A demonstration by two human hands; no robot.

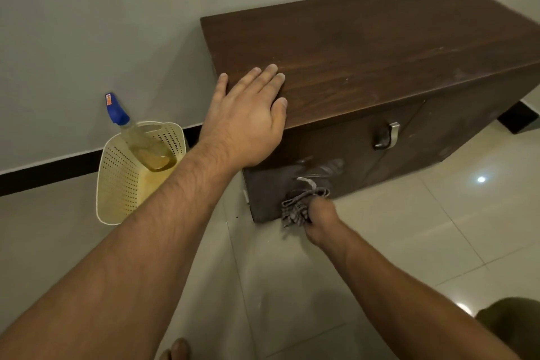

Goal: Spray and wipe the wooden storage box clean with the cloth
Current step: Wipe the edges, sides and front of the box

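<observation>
Right grip [318,213] clenched round the cloth [295,209], pressed low on the box [365,47] front, I see my left grip [248,117] released, flat on its top corner, box on the floor [380,242] by the wall [87,23], bottle [140,134] in a basket [117,184] beside.

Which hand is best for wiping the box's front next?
Right. The right hand grips the cloth beside the wooden box's smeared front, while the left hand rests flat on its top, holding nothing.
</observation>
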